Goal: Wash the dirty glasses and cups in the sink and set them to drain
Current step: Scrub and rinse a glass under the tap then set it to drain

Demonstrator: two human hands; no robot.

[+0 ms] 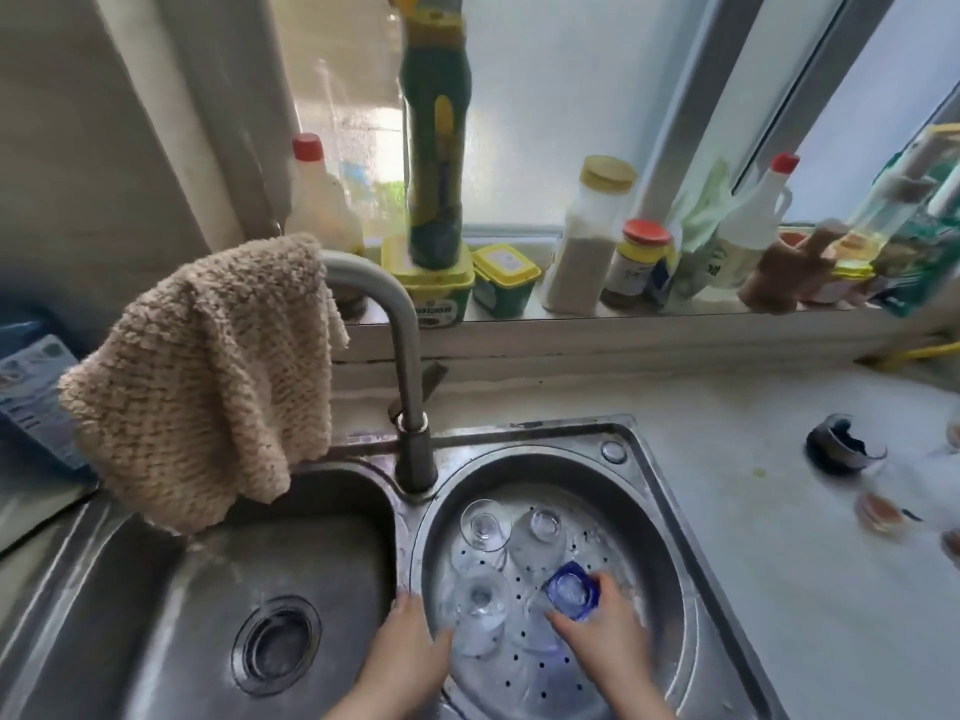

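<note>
Your right hand [602, 636] grips the blue cup [571, 592] in the round drain basin [467, 475]; your left hand [410, 646] rests flat beside an upturned glass [480, 608]. Crowded glasses could knock and chip.

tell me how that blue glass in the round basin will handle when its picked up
The blue glass, which the right hand grips, looks wet, so probably slippery. Being glass, it would likely chip against the clear glasses beside it. It looks short and squat, so probably steady once set down.
</note>
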